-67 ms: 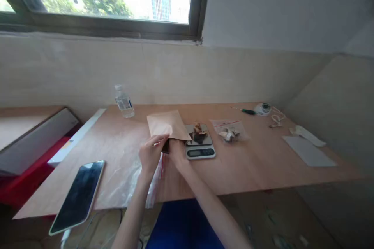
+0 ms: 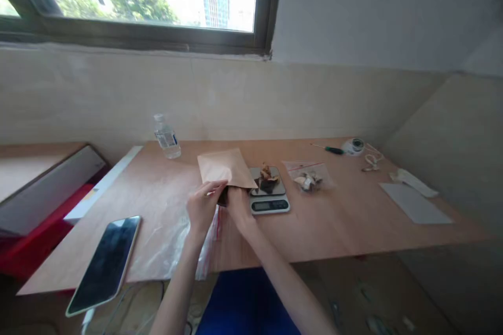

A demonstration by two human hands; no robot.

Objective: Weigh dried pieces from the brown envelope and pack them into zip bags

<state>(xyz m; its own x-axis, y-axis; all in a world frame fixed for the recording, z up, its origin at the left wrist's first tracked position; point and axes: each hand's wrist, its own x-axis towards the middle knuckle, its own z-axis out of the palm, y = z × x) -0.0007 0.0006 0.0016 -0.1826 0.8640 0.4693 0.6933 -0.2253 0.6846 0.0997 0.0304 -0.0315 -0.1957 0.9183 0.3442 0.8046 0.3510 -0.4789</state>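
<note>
A brown paper bag (image 2: 225,166) lies on the table with its mouth toward me. My left hand (image 2: 203,204) is closed on the near edge of the bag, thumb and fingers pinching the paper. Inside the mouth is my right hand (image 2: 238,204), its fingers hidden by the paper. Just right of the bag, a small digital scale (image 2: 270,205) carries brown and dark dried pieces (image 2: 269,179) that look like dried mushrooms. A clear zip bag (image 2: 308,177) with pale and dark dried pieces lies right of the scale.
Flat clear plastic bags (image 2: 173,241) lie under my left forearm. A phone (image 2: 106,261) with a cable overhangs the front left edge. A water bottle (image 2: 167,137) stands at the back. Farther right are a screwdriver (image 2: 334,150), a white camera-like device (image 2: 353,146) and a white sheet (image 2: 416,203).
</note>
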